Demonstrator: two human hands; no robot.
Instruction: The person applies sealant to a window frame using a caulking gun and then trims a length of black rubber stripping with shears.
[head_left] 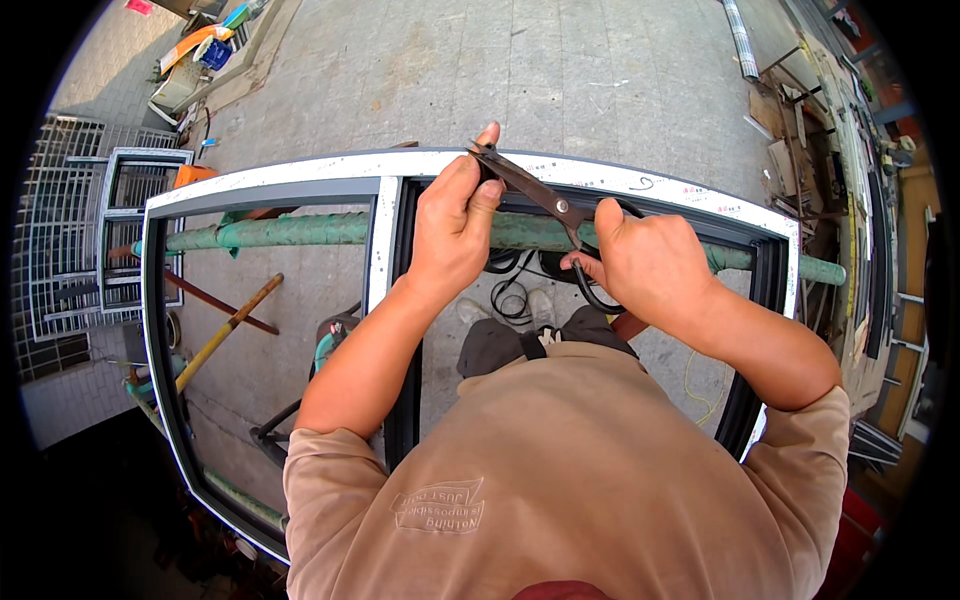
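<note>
My right hand grips the looped handles of a pair of dark metal scissors, thumb on top. The blades point up and left, their tips reaching the fingers of my left hand. The left hand is closed in a pinch, index finger raised, with something small and dark between the fingers that I cannot make out. Both hands are over the far rail of a large window frame, dark inside and faced with white printed film. A white-faced upright bar divides the frame left of my left hand.
Green pipes run under the frame. A yellow pole leans below the left opening, and a black cable coils near my feet. Metal grilles stand at left. Long profiles and scraps line the right side.
</note>
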